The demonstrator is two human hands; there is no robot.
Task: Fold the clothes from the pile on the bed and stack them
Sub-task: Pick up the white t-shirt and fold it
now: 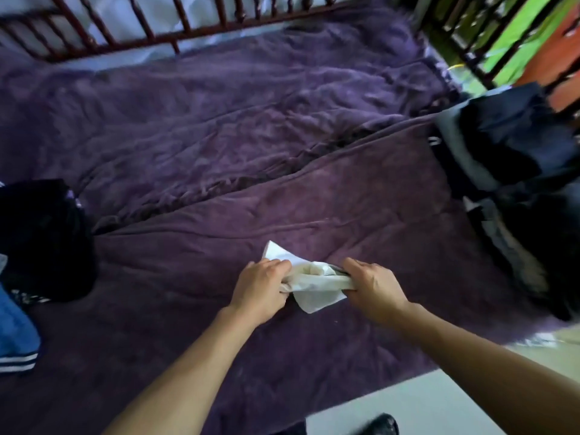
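Both grips closed on small white garment (pixel 314 282): left hand (pixel 262 285) bunches one end, right hand (pixel 372 285) the other, held just above purple bed (pixel 219 152). Looks light, soft, floppy; best pinched at corners. Dark pile (pixel 514 183) lies right.

Bed (pixel 219 146) with clothes at both side edges and a small cloth (pixel 314 285) near the front edge.

The spindle rail (pixel 188 36) runs along the bed's far edge. A pile of clothes (pixel 518 183) lies along the right edge, and a heap of garments (pixel 47 237) sits at the left edge, with a second garment (pixel 15 337) just in front of it toward the front-left corner. The small cloth is midway between the side edges, gripped between the left hand (pixel 260 287) and the right hand (pixel 373 287).
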